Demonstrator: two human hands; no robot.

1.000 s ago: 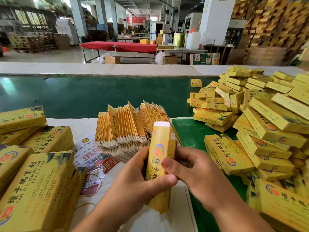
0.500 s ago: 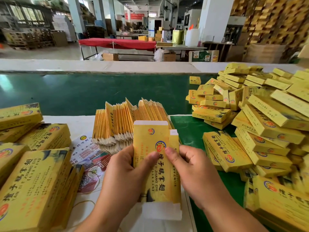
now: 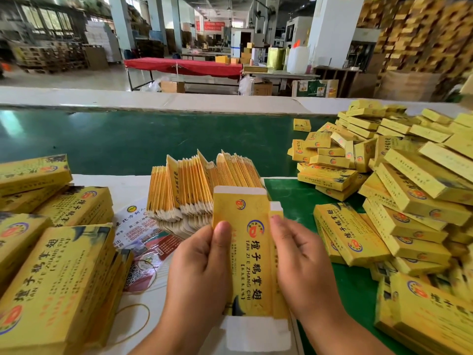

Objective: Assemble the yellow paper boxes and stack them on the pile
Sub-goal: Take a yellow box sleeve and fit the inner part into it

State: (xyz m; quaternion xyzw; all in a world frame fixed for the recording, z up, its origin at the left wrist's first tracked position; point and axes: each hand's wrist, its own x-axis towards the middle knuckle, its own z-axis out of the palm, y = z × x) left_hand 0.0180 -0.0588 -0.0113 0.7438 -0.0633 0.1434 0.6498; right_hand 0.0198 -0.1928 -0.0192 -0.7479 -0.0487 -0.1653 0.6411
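Left hand (image 3: pixel 202 267): grips the left edge of the yellow box (image 3: pixel 247 254), thumb on its printed face.
Right hand (image 3: pixel 302 267): grips the right edge, thumb on the side panel.
Yellow box: upright between both hands, white flaps unfolded.
Flat blanks (image 3: pixel 199 190): fanned behind on the table (image 3: pixel 122 185).
Pile (image 3: pixel 409 201): right, on green surface.

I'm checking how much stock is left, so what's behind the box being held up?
Behind the held box, gripped by the left hand and right hand, stands a fanned bundle of flat unfolded boxes. Its near right part is covered by the box.
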